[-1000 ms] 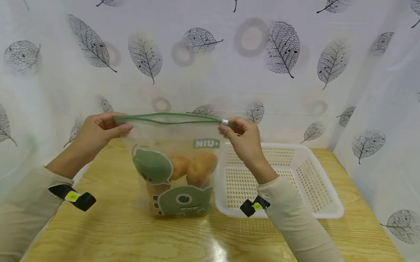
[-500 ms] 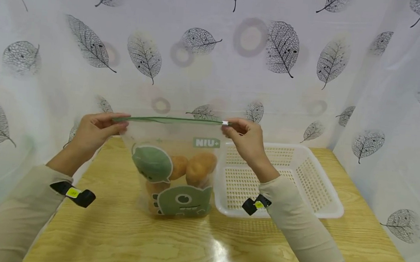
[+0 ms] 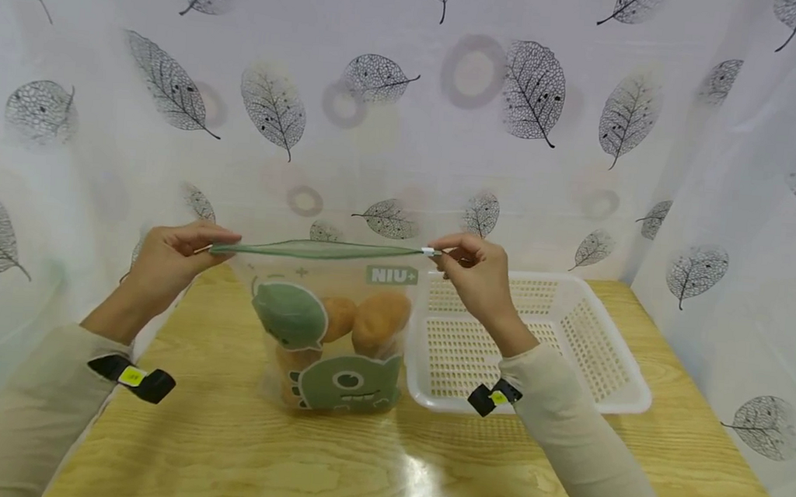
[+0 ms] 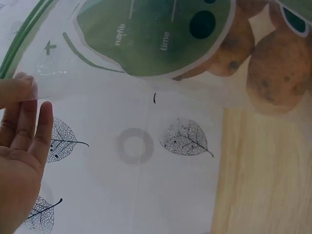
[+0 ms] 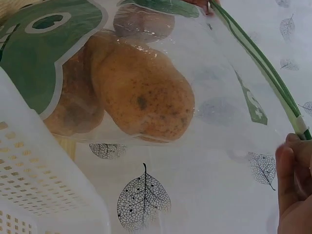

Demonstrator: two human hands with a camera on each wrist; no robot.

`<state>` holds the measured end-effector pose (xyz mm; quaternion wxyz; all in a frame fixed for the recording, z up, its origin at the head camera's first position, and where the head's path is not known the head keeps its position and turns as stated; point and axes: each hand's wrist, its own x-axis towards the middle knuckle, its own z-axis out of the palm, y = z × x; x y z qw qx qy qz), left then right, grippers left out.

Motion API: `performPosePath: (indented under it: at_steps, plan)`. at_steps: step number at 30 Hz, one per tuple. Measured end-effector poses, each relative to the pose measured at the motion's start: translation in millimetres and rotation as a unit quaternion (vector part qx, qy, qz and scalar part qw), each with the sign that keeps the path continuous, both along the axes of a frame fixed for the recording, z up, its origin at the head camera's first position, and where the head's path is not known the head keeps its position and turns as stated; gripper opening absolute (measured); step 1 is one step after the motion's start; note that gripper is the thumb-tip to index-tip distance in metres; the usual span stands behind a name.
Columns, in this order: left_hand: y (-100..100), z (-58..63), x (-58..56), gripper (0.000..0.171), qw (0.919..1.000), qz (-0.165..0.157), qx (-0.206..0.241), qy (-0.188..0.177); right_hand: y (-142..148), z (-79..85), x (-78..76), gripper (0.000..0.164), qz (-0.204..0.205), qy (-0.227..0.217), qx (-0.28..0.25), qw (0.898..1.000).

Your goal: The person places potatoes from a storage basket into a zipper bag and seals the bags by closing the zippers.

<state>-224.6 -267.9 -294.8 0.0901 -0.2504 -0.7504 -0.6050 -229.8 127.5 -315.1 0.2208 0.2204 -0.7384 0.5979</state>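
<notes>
A clear zip bag with green monster prints and a green zip strip stands on the table, holding several potatoes. At the strip's left end my left hand pinches the bag's top corner between thumb and fingers. My right hand pinches the other end, right beside the white slider. Between the two hands the strip's edges stand slightly apart. In the right wrist view a brown, spotted potato shows through the plastic. The left wrist view shows the bag's green label printed "name" and "time".
A white perforated plastic basket stands on the wooden table just right of the bag, partly behind my right forearm. A white curtain with leaf prints hangs behind and at both sides.
Both hands and the bag's top edge have come down slightly, and the right hand has shifted a little to the right. The strip looked nearly closed half a second ago; its edges now show apart.
</notes>
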Motion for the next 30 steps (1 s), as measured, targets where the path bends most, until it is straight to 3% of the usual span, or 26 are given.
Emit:
performPosePath:
  at_steps: [3,7,11,15,18,22,25,30]
  plan:
    - [2,-3.0,-0.2,0.031,0.9997,-0.006,-0.016,-0.017,1,-4.3,1.0,0.008,0.040,0.008,-0.012,0.999]
    - [4,-6.9,-2.1,0.024,0.9985,0.015,-0.052,0.001,2,-10.4,1.1,0.007,0.075,0.021,-0.027,0.997]
    - [4,-10.5,-4.1,0.014,0.9986,0.016,-0.022,0.046,2,-16.2,0.7,0.008,0.080,0.040,-0.026,0.996]
    - [4,-14.8,-4.6,0.011,0.9978,0.007,0.008,0.065,3,-22.2,2.2,0.008,0.083,0.054,-0.020,0.995]
    - [6,-17.7,-5.2,0.010,0.9973,0.014,0.023,0.068,6,-26.8,5.2,0.011,0.093,0.028,-0.034,0.995]
    - [8,-20.4,-4.7,0.010,0.9967,0.018,0.046,0.064,13,-29.3,9.8,0.019,0.117,-0.062,-0.083,0.988]
    - [8,-21.4,-5.1,0.009,0.9956,0.016,0.066,0.064,18,-26.4,11.7,0.022,0.146,-0.166,-0.126,0.967]
    - [9,-23.6,-7.4,0.008,0.9942,0.003,0.079,0.073,24,-16.2,10.3,0.024,0.208,-0.321,-0.187,0.905]
